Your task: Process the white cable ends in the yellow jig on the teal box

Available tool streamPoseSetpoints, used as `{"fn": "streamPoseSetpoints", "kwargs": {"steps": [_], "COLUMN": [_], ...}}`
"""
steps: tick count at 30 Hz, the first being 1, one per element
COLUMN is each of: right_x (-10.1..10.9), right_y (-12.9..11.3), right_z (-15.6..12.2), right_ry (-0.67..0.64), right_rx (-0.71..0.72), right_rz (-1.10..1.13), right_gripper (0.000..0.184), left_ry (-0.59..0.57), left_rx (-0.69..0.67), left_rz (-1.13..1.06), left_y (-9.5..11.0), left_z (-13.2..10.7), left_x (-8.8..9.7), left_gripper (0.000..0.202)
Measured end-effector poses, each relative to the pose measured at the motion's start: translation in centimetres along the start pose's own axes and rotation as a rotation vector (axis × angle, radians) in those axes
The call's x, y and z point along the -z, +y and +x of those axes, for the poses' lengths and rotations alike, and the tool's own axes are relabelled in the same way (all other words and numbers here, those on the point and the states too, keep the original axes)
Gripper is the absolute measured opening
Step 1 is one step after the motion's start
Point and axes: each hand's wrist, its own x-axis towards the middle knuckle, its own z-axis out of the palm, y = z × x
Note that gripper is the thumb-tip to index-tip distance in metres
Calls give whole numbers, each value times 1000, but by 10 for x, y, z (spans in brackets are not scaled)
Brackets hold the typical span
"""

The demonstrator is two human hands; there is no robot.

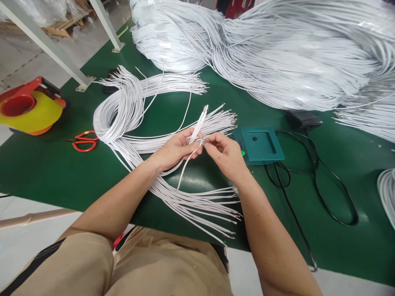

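Note:
My left hand [182,146] is closed around a few white wires [199,123], whose ends stick up past the thumb. Just to its right, my right hand [222,152] pinches the tip of one white wire close to the left fingertips. That wire [185,170] hangs down in a curve below the hands. Around and under my hands lies a loose bundle of white wires [123,111], looped at the left, its cut ends fanned out to the right. The exact tip between the right fingers is too small to make out.
Large coils of white wire [293,53] fill the back of the green table [55,164]. Orange-handled scissors [84,142] and a tape dispenser [31,107] are at the left. To the right sit a teal device [262,144] with a green light and black cables [333,176].

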Motion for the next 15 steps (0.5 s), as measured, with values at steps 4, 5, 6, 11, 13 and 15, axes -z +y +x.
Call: {"fn": "streamPoseSetpoints", "kwargs": {"steps": [4, 5, 6, 11, 13, 15], "right_x": [2, 2, 2, 1, 1, 2], "right_y": [-6, -7, -8, -4, 1, 5], "right_z": [0, 0, 0, 1, 1, 1], "right_ry": [10, 4, -8, -95, -81, -29], "right_rx": [-87, -117, -145, -111, -31, 98], "right_rz": [115, 171, 221, 223, 120, -94], "right_gripper": [4, 8, 12, 16, 12, 11], "left_ry": [10, 17, 24, 54, 61, 78], "left_rx": [-16, -22, -29, -14, 3, 17], "left_rz": [64, 82, 98, 134, 145, 153], "left_y": [-2, -2, -2, -2, -3, -3], "left_z": [0, 0, 0, 0, 0, 1], "left_x": [2, 2, 2, 3, 3, 3], "left_gripper": [32, 32, 32, 35, 36, 36]}}
